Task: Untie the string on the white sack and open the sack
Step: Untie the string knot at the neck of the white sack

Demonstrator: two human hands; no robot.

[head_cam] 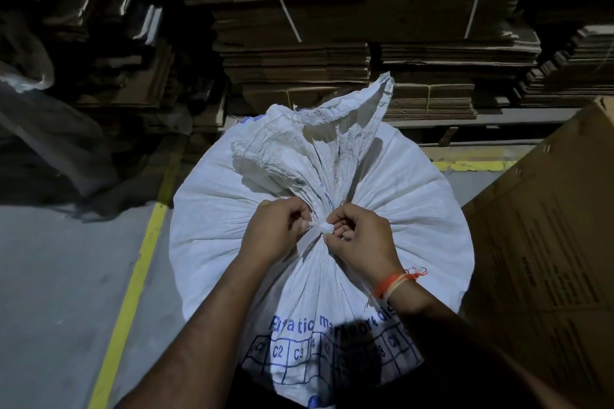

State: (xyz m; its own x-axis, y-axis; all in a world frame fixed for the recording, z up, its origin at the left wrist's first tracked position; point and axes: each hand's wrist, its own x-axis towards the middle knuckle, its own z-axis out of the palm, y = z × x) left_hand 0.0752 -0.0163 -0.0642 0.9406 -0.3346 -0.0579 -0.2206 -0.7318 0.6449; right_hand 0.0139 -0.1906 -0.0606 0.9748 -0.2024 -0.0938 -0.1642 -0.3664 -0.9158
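A full white woven sack (415, 209) with blue print stands upright in front of me. Its neck is gathered tight, and the loose top flares up behind the tie. A flat white string (320, 228) is knotted around the neck, with one tail hanging down. My left hand (275, 231) pinches the string on the left of the knot. My right hand (360, 236), with an orange thread on its wrist, pinches the knot from the right.
A large brown cardboard box (548, 259) stands close on the right of the sack. Stacks of flattened cardboard (332, 53) fill the shelves behind. A yellow floor line (136, 276) runs along the grey concrete on the left. Crumpled plastic lies at far left.
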